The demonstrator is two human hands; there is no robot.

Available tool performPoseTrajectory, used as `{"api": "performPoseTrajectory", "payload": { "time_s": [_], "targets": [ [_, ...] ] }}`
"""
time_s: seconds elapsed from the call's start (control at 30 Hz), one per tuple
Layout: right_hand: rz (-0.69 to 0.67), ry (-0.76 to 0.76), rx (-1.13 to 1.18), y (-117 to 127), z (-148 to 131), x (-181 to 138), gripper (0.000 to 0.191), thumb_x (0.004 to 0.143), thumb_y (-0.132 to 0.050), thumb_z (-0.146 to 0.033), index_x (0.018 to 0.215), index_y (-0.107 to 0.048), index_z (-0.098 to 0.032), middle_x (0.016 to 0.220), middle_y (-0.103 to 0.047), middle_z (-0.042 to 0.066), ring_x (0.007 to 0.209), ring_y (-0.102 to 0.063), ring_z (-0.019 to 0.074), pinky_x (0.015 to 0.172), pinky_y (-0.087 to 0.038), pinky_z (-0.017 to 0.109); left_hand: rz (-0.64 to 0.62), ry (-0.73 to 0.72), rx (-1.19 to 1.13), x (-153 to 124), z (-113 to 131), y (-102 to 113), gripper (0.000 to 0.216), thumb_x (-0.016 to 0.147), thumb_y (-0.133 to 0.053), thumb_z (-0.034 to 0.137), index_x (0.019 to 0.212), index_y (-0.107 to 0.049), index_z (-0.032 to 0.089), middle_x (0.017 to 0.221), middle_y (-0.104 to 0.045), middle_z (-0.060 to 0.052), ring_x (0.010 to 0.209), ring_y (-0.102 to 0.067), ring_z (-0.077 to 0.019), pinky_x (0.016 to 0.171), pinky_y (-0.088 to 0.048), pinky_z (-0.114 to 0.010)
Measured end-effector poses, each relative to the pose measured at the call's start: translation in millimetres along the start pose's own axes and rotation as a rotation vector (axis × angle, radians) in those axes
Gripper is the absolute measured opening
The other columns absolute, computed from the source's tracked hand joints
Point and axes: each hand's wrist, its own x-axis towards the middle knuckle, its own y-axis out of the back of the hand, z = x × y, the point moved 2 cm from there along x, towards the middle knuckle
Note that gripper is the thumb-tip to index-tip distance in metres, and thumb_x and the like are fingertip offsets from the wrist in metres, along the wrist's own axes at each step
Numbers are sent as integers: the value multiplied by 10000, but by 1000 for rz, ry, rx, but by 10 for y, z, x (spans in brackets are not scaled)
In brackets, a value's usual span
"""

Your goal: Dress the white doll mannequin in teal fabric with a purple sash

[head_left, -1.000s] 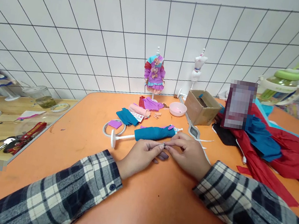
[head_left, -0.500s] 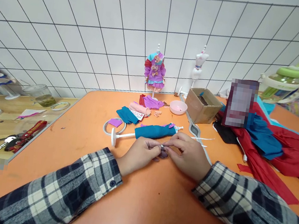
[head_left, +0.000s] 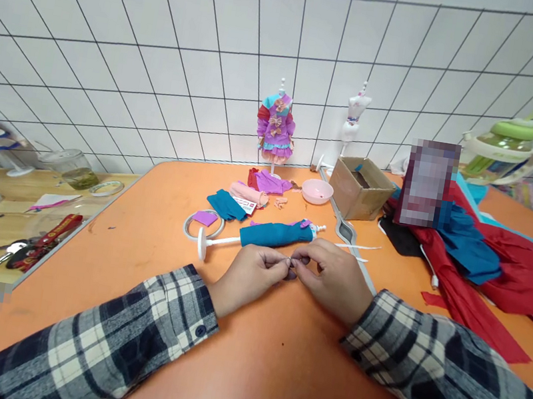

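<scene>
My left hand [head_left: 254, 275] and my right hand [head_left: 332, 277] meet over the orange table [head_left: 239, 370], fingertips pinched together. Between them is something very small that the fingers mostly hide; I cannot make out its kind. Just behind my hands a doll-sized dress form in a teal dress [head_left: 276, 235] lies on its side, its white stand pointing left. A roll of tape [head_left: 186, 226] with a purple fabric scrap [head_left: 205, 217] on it lies near the stand's base. Thin white strips [head_left: 363, 248] lie behind my right hand.
Folded teal cloth [head_left: 229, 205], a pink bowl [head_left: 317, 192] and a cardboard box [head_left: 361, 191] stand farther back. A clothed dress form [head_left: 276, 127] and a bare one [head_left: 355, 116] are by the wall. Red fabric [head_left: 529, 268] and a green-lidded jug [head_left: 504, 153] are at right.
My right fingers have shifted slightly at the pinch, and the small pale spot between the fingertips shows less now. Everything on the table lies as before.
</scene>
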Motion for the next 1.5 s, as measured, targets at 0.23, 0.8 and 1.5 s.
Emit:
{"api": "performPoseTrajectory", "payload": {
  "time_s": [0.23, 0.8, 1.5],
  "targets": [
    [-136, -468, 590, -62, 39, 71, 95, 731, -582, -262, 707, -611, -175, 666, -595, -18, 610, -518, 116, 573, -385, 237, -30, 4, 3, -7, 14, -13, 287, 847, -498, 248, 728, -735, 135, 684, -701, -8, 603, -562, -117, 554, -387, -209],
    [-93, -764, 1149, -22, 213, 122, 233, 660, -642, -320, 783, -482, -205, 527, -348, -118, 403, -217, 32, 341, -107, 145, 103, -314, -98, -134, 127, 54, 205, 868, -551, 219, 830, -735, 137, 886, -747, -105, 772, -679, -178, 650, -529, -259],
    [386, -148, -680, 987, 1020, 695, 229, 911, -507, -273, 951, -723, -207, 976, -714, 85, 902, -582, 253, 705, -408, 337, -24, -256, -445, -159, 108, 72, 331, 871, -616, 453, 718, -626, 159, 974, -703, -117, 931, -653, -232, 768, -509, -322]
  ]
}}
